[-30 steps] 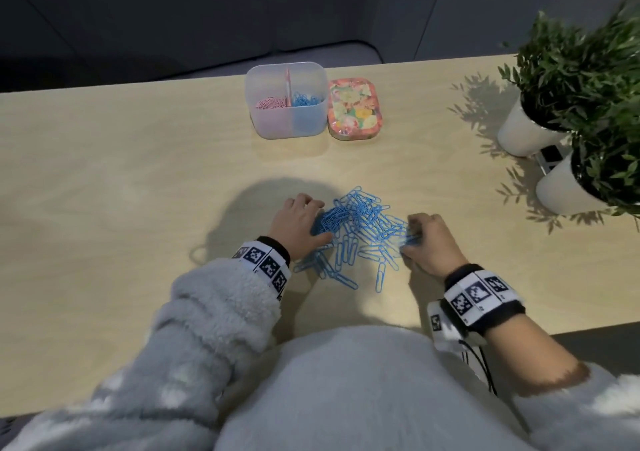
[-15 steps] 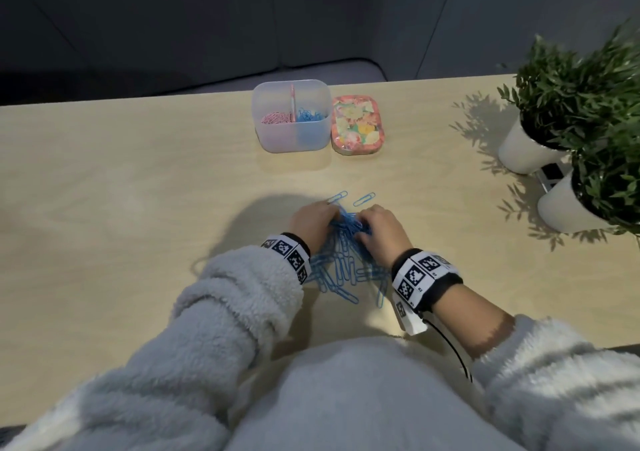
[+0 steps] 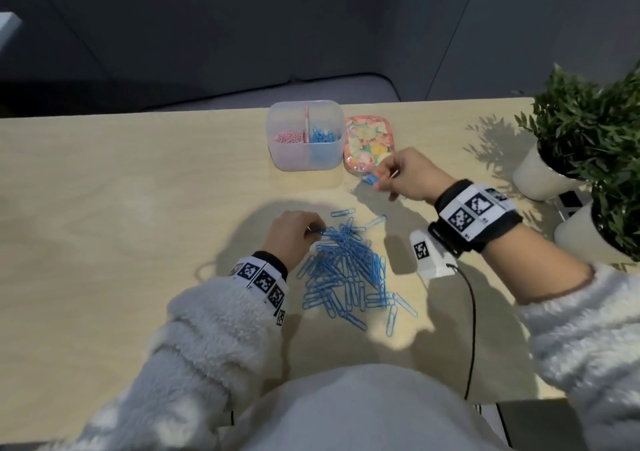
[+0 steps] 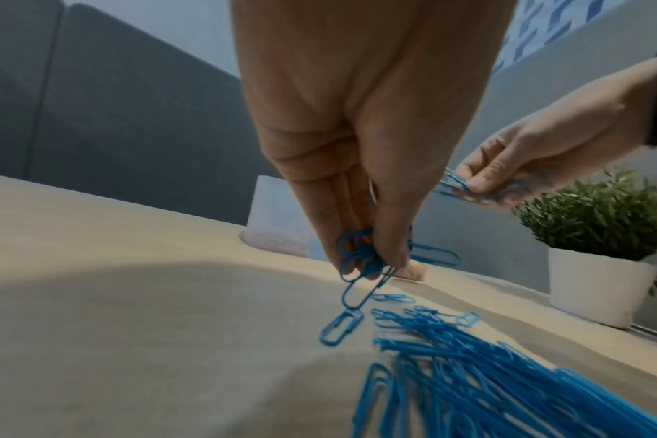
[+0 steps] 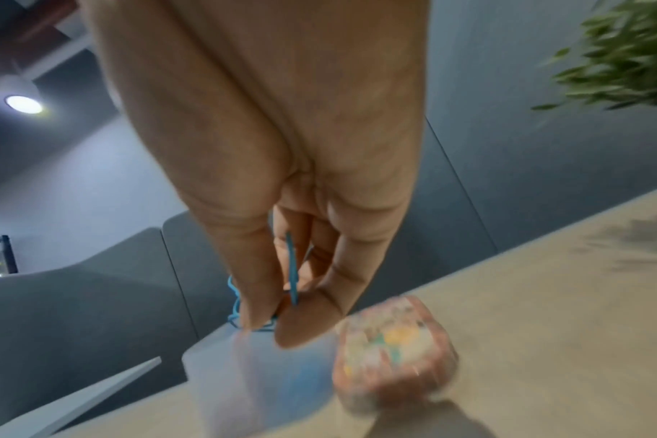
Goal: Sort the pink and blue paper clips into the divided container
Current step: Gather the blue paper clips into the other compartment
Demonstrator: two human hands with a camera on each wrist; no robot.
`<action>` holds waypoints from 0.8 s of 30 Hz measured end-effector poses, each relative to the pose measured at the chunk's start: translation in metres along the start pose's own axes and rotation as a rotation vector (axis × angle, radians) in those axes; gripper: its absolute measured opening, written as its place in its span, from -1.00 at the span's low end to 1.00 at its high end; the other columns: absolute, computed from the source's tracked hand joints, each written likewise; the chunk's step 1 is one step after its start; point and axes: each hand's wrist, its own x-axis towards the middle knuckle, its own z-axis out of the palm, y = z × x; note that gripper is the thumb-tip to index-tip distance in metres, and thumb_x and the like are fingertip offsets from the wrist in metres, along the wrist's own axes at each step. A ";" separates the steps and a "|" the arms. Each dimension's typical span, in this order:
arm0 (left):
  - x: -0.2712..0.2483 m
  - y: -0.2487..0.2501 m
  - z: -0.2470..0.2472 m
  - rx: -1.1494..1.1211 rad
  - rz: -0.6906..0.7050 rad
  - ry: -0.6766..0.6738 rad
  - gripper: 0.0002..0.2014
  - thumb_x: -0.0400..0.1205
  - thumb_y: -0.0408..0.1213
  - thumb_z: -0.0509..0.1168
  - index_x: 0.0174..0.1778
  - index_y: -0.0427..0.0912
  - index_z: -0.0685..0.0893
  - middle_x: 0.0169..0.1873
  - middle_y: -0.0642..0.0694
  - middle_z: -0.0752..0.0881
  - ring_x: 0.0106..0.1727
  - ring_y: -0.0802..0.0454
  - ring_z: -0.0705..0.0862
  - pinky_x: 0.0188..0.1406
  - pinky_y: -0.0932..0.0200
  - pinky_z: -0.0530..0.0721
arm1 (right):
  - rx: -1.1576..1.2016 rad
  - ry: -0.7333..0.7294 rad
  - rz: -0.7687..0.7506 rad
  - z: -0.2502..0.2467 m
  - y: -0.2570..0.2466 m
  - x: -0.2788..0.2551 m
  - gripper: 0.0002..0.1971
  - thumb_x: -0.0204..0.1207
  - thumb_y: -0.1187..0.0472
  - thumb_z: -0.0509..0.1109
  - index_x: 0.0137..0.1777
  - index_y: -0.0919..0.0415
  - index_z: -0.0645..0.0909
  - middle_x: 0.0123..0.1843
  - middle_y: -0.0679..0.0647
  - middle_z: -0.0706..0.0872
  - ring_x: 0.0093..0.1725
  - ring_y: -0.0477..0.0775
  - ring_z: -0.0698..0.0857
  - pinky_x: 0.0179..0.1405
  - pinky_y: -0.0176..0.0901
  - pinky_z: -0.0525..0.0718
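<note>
A pile of blue paper clips (image 3: 346, 270) lies on the table in front of me. At the pile's far left edge, my left hand (image 3: 294, 232) pinches a small bunch of blue clips (image 4: 360, 255), and two linked clips dangle from it toward the table. My right hand (image 3: 398, 173) is raised in front of the floral tin and pinches a few blue clips (image 3: 372, 178) (image 5: 291, 275). The clear divided container (image 3: 304, 160) stands at the back, with pink clips (image 3: 289, 136) in its left half and blue clips (image 3: 322, 135) in its right half.
A floral tin (image 3: 369, 142) sits right beside the container. Two potted plants in white pots (image 3: 540, 173) stand at the table's right edge. The wooden table (image 3: 121, 208) runs bare to the left. A white wrist device with a cable (image 3: 429, 253) hangs under my right wrist.
Both hands were together on the pile. My right hand has lifted away with a few blue clips toward the container. My left hand has pinched up a bunch at the pile's left edge.
</note>
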 end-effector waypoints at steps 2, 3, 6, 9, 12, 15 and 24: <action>0.001 -0.001 -0.005 -0.028 -0.003 0.011 -0.86 0.54 -0.38 0.34 -0.02 -0.24 0.74 -0.06 -0.18 0.80 -0.05 -0.13 0.73 0.04 0.07 0.65 | -0.043 0.071 -0.038 -0.013 -0.021 0.024 -0.60 0.40 0.51 0.44 -0.50 0.10 0.44 -0.42 0.06 0.51 -0.65 -0.13 0.53 -0.73 -0.48 0.49; 0.002 -0.001 -0.008 -0.037 -0.006 0.018 -0.86 0.54 -0.38 0.34 -0.02 -0.24 0.74 -0.06 -0.18 0.80 -0.05 -0.12 0.73 0.04 0.07 0.66 | -0.070 0.102 -0.051 -0.016 -0.030 0.036 -0.63 0.40 0.50 0.44 -0.49 0.11 0.46 -0.44 0.02 0.51 -0.69 -0.15 0.53 -0.74 -0.48 0.48; 0.012 -0.002 -0.019 -0.096 -0.025 0.039 -0.87 0.53 -0.39 0.35 -0.04 -0.24 0.74 -0.08 -0.18 0.80 -0.08 -0.11 0.74 0.05 0.04 0.68 | -0.190 0.169 -0.049 -0.013 -0.053 0.071 -0.86 0.41 0.48 0.42 -0.33 0.28 0.63 -0.38 0.01 0.60 -0.51 -0.13 0.64 -0.53 -0.36 0.66; 0.026 0.003 -0.033 -0.141 -0.024 0.069 -0.88 0.51 -0.41 0.37 -0.06 -0.24 0.74 -0.11 -0.18 0.80 -0.11 -0.12 0.74 0.03 0.06 0.69 | -0.337 0.179 -0.049 0.001 -0.064 0.097 -0.88 0.40 0.42 0.45 -0.07 0.38 0.72 -0.10 0.15 0.75 -0.08 0.12 0.71 0.00 -0.10 0.72; 0.047 0.008 -0.048 -0.148 -0.033 0.113 -0.88 0.50 -0.43 0.38 -0.07 -0.24 0.75 -0.12 -0.17 0.80 -0.15 -0.06 0.73 -0.02 0.20 0.63 | -0.395 0.153 -0.045 0.017 -0.070 0.108 -0.79 0.45 0.40 0.43 0.08 0.36 0.71 0.11 0.24 0.75 0.13 0.23 0.70 0.19 0.01 0.67; 0.076 0.014 -0.060 -0.135 -0.018 0.210 -0.87 0.49 -0.44 0.38 -0.07 -0.26 0.75 -0.12 -0.19 0.79 -0.13 -0.06 0.71 0.02 0.19 0.64 | -0.305 0.193 -0.075 0.021 -0.069 0.110 -0.71 0.53 0.41 0.28 0.23 0.32 0.64 0.26 0.24 0.68 0.28 0.24 0.63 0.30 -0.06 0.54; 0.162 0.035 -0.059 -0.019 -0.121 0.172 -0.80 0.57 -0.41 0.25 0.07 -0.19 0.66 0.07 -0.21 0.71 0.16 -0.19 0.64 0.13 0.08 0.54 | 0.153 0.381 -0.117 0.010 -0.009 0.066 -0.78 0.42 0.40 0.26 -0.05 0.32 0.73 -0.01 0.18 0.76 -0.05 0.14 0.71 0.16 0.06 0.69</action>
